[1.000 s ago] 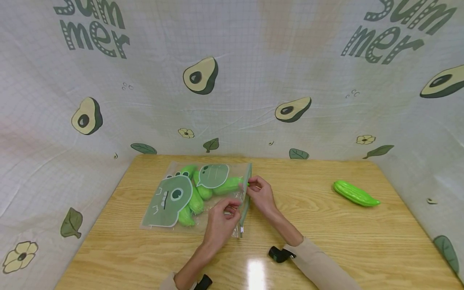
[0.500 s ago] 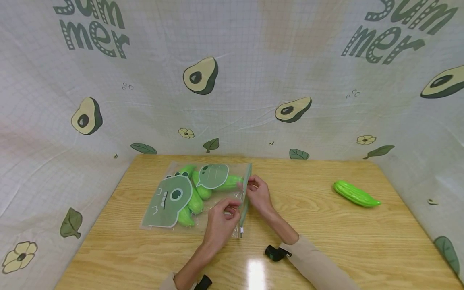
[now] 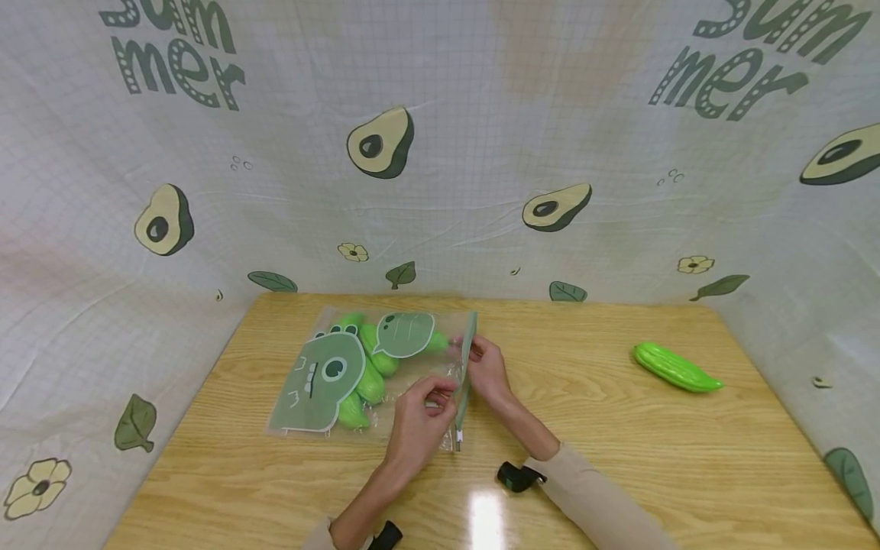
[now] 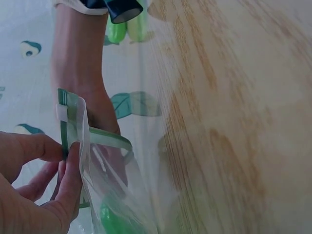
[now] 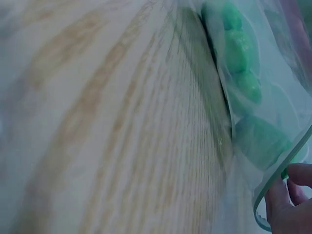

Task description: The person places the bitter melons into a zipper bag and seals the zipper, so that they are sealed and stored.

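Observation:
A clear zip bag (image 3: 469, 344) printed with a green monster lies on the left of the table, its mouth facing right. Several green toy bitter melons (image 3: 371, 386) are inside it. My left hand (image 3: 421, 420) pinches the near part of the bag's green zip edge (image 4: 73, 114) between thumb and fingers. My right hand (image 3: 490, 376) is at the bag's mouth, fingertips inside. In the right wrist view it pinches the tip of a bitter melon (image 5: 261, 141) whose body lies within the bag. Some fingertips are hidden behind the zip edge.
Another bitter melon (image 3: 674, 368) lies alone on the right of the wooden table (image 3: 584, 336). A white zip slider (image 3: 459, 436) sits at the near end of the bag's edge. A printed cloth (image 3: 467, 153) hangs behind and at the sides.
My right hand has moved left into the bag's mouth, and the bitter melon it pinches has slid further in. My left hand keeps its hold on the zip edge.

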### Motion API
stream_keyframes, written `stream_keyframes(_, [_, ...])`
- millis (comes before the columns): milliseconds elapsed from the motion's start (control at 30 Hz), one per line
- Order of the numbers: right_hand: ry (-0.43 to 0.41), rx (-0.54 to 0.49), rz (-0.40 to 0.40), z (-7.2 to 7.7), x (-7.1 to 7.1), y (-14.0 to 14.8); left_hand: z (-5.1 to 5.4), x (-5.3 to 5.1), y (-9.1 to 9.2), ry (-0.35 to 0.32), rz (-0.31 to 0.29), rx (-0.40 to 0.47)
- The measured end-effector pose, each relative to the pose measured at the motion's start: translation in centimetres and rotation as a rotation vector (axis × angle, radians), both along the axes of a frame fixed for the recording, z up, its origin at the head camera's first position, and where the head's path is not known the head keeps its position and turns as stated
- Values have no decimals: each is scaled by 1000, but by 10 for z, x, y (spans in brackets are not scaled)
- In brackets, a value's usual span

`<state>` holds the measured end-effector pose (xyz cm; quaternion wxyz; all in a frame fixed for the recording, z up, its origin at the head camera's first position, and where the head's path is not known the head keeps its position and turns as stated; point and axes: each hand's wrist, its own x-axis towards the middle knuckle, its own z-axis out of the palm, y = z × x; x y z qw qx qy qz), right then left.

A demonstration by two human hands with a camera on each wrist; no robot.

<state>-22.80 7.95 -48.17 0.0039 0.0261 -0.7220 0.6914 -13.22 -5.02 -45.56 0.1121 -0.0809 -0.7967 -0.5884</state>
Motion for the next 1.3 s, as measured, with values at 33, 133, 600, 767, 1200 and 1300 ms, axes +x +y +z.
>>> stream_keyframes(33, [-1, 1, 7, 0, 0, 0, 1, 0, 0, -6, -1, 0])
stream_keyframes(133, [3, 16, 24, -1, -1, -1, 1, 0, 0, -25, -1, -1])
stream_keyframes(600, [46, 124, 60, 29, 8, -5, -1, 0, 0, -9, 7, -13])
stream_keyframes(767, [87, 153, 76, 40, 13, -5, 0, 0, 0, -4, 12, -21])
stream_keyframes(1200, [128, 150, 69, -2, -13, -8, 1, 0, 0, -2, 13, -23])
stream_keyframes(1300, [140, 147, 76, -3, -14, -8, 1, 0, 0, -2, 14, -23])
